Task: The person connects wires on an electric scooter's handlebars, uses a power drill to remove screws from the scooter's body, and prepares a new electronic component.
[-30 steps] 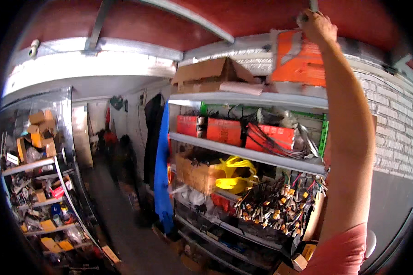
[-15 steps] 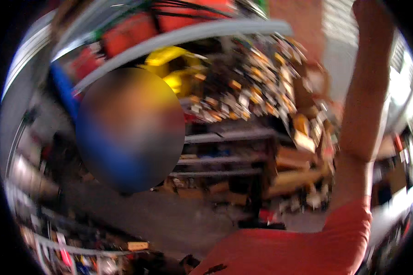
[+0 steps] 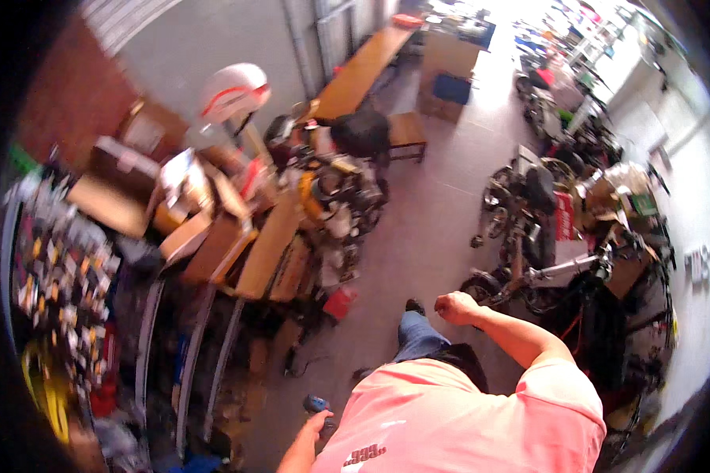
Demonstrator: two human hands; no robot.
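My left hand (image 3: pixel 320 422) is at the lower edge, beside my body, wrapped round a blue-and-black power tool (image 3: pixel 316 404). The tool looks like a cordless drill, but my fingers and shirt hide part of it. My right hand (image 3: pixel 454 308) is out in front of me with the elbow bent, its fingers curled into a fist. Nothing shows in that fist. Below it are my leg in blue jeans (image 3: pixel 420 337) and a dark shoe (image 3: pixel 416 307) on the tiled floor.
On the left, shelves hold cardboard boxes (image 3: pixel 213 256) and a dense heap of small boxes (image 3: pixel 63 284). Bicycles and scooter parts (image 3: pixel 560 272) line the right wall. A tiled aisle (image 3: pixel 434 213) runs between them, past a wooden bench (image 3: pixel 363 67) and a counter (image 3: pixel 442 71).
My view has swung right, from the shelves to the aisle. My right arm, raised high before, is now lowered and bent. The left hand with the power tool has come into view.
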